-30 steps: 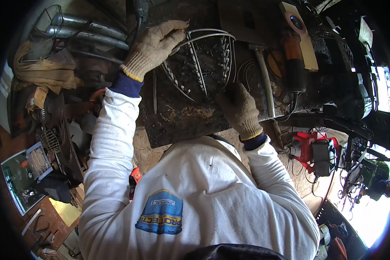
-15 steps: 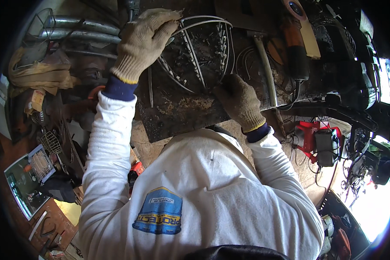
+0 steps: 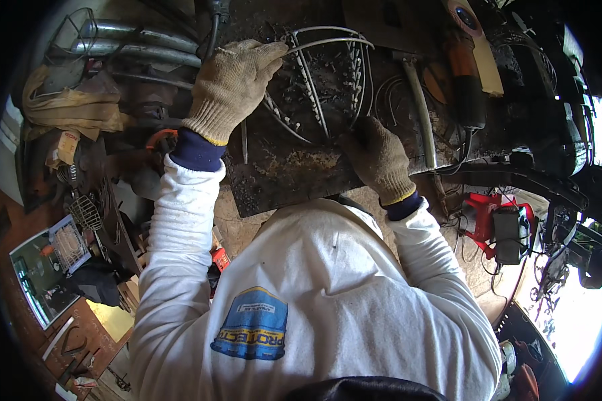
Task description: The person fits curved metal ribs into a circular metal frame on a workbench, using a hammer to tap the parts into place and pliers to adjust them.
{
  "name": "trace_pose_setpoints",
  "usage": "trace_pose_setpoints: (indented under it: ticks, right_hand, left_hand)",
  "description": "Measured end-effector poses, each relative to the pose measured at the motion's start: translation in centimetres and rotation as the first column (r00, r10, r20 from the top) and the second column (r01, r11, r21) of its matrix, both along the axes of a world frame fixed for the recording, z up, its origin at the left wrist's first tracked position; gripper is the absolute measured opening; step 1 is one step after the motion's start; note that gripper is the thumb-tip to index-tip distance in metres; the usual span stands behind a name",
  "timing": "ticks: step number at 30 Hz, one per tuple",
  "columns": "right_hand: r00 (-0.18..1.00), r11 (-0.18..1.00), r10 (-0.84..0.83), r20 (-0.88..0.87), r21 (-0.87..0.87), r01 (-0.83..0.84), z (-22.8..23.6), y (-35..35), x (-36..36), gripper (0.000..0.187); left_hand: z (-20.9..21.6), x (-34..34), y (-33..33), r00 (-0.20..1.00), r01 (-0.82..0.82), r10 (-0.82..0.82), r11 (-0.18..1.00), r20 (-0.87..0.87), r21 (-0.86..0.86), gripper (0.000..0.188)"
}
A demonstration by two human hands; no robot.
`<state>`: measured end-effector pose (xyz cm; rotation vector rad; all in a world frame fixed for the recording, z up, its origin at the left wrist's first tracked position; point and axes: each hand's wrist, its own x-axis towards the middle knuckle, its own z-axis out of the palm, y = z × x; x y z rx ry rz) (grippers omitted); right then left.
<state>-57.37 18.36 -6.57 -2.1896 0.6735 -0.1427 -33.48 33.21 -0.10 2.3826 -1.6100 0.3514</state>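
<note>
The rod crossed the far end of the frame, its right tip jutting farther than a moment ago, so its fit seemed altered. Your left hand pinched its left end; your right hand lay shadowed over the bench, grip impossible to tell.

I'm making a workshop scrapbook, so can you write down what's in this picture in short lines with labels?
Left hand: gloved, fingers gripping a curved metal rod
Right hand: gloved, near the lower ends of thin metal strips; too dark to see touching
Under the work: dark metal plate
Right side: hammer-like tool, orange-and-black angle grinder
Left side: shiny pipes, tan cloth
</note>
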Motion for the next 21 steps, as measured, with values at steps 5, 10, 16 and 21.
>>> trace_pose_setpoints:
  ticks: [5,10,16,21]
  right_hand:
    - [1.000,1.000,-0.003,-0.015,0.007,0.003,0.1,0.0,-0.1,0.031]
    - [1.000,1.000,-0.008,0.013,0.006,0.008,0.0,0.1,0.0,0.031]
    - [1.000,1.000,0.003,-0.030,0.001,-0.003,0.5,0.1,0.0,0.032]
    - [1.000,1.000,0.010,-0.019,-0.010,-0.010,0.2,0.1,0.0,0.030]
  left_hand:
    - [-0.1,0.2,-0.1,0.999,0.003,-0.003,1.000,0.035,0.002,0.022]
    - [0.3,0.1,-0.3,1.000,0.012,-0.012,1.000,0.016,-0.010,0.021]
    - [0.2,-0.4,-0.4,0.998,-0.032,0.030,0.999,-0.053,-0.034,0.020]
    - [-0.7,0.3,0.2,0.999,0.039,-0.039,0.999,0.026,0.002,0.020]
